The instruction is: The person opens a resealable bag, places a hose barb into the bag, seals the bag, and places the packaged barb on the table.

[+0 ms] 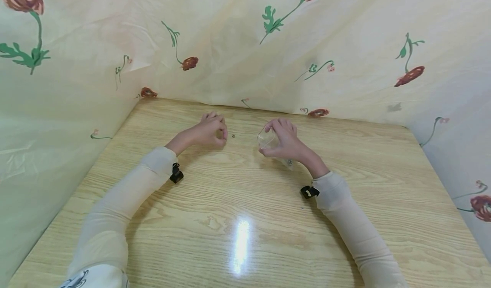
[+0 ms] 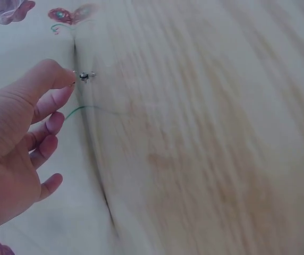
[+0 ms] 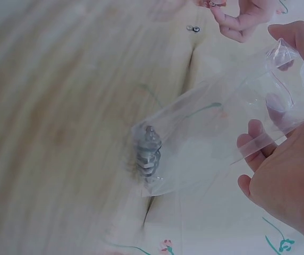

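Observation:
In the right hand [image 1: 285,141] is a clear plastic bag [image 3: 210,114], gripped near its spread mouth by the thumb and fingers. Several small shiny metal pieces [image 3: 148,151] lie bunched in the bag's bottom corner, their exact kind blurred. The left hand [image 1: 209,131] is over the table to the left, thumb and index finger pinched together. A tiny glint of metal shows at those fingertips [image 2: 67,79], mostly hidden by them. Just right of this hand, a small ring-like metal piece [image 1: 233,136] lies loose on the wood.
The wood-grain table [image 1: 215,198] meets a flower-printed cloth [image 1: 230,45] at its back and sides. Black straps [image 1: 176,173] sit at both wrists. A bright light reflection lies on the table's front middle.

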`<state>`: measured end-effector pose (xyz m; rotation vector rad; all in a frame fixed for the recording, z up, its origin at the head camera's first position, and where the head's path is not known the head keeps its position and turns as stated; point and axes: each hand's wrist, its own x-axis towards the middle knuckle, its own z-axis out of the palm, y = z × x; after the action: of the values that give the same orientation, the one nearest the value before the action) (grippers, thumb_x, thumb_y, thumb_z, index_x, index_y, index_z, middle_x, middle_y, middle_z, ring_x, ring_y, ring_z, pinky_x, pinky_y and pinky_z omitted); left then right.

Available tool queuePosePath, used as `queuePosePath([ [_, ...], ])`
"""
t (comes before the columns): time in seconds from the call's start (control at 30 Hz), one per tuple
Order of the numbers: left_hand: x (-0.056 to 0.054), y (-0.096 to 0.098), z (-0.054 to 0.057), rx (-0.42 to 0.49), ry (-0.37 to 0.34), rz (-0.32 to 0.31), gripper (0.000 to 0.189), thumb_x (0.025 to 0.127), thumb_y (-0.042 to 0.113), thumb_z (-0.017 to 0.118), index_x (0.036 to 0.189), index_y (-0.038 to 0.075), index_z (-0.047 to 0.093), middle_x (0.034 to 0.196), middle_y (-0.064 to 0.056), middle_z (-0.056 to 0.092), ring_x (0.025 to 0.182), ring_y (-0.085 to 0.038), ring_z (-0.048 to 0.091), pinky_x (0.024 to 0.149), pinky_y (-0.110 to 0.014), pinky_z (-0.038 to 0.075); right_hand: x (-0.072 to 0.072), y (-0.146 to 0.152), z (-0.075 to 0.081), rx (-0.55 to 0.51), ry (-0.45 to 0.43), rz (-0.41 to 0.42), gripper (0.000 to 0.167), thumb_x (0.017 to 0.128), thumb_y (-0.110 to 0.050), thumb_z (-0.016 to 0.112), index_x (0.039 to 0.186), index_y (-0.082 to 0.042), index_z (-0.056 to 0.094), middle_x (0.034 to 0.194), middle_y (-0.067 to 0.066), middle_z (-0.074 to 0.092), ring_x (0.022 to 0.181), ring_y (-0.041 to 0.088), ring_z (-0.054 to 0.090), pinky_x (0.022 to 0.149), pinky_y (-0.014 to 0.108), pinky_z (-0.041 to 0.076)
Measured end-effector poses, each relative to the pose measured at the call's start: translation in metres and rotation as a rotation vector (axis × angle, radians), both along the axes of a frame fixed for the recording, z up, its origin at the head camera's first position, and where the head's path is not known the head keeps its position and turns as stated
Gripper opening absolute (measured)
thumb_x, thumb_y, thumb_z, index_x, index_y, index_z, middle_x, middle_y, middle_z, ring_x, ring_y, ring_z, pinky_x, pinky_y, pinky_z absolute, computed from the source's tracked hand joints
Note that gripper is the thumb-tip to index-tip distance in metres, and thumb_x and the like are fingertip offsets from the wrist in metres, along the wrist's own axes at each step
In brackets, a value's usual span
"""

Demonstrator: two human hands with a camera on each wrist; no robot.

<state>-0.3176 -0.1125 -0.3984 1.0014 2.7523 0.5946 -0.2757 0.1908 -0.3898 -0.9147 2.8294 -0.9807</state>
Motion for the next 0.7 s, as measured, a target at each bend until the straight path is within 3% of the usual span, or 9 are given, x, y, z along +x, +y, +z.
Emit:
queuePosePath([
  [0.4, 0.001, 0.013, 0.009, 0.066, 0.036, -0.009, 0.004, 0.089, 0.016, 0.075, 0.091, 0.014, 0.072, 0.115, -0.008, 0.059, 0.109, -0.028, 0.038, 0.107, -0.056, 0.022, -0.001, 0.001, -0.001, -0.002, 0.0, -0.002, 0.056, 0.078, -0.029, 0.082, 0.118, -0.008, 0.05, 0.121, 0.012, 0.049, 0.124, 0.034, 0.035, 0.108, 0.059, 0.013],
  [0.7, -0.001, 0.028, 0.017, 0.08, 0.084, -0.017, 0.006, 0.092, 0.019, 0.074, 0.094, 0.015, 0.071, 0.112, -0.008, 0.057, 0.108, -0.027, 0.038, 0.102, -0.053, 0.027, -0.001, 0.0, -0.001, 0.0, 0.006, -0.005, 0.057, 0.077, -0.031, 0.084, 0.118, -0.009, 0.05, 0.119, 0.012, 0.048, 0.12, 0.032, 0.036, 0.107, 0.058, 0.016],
])
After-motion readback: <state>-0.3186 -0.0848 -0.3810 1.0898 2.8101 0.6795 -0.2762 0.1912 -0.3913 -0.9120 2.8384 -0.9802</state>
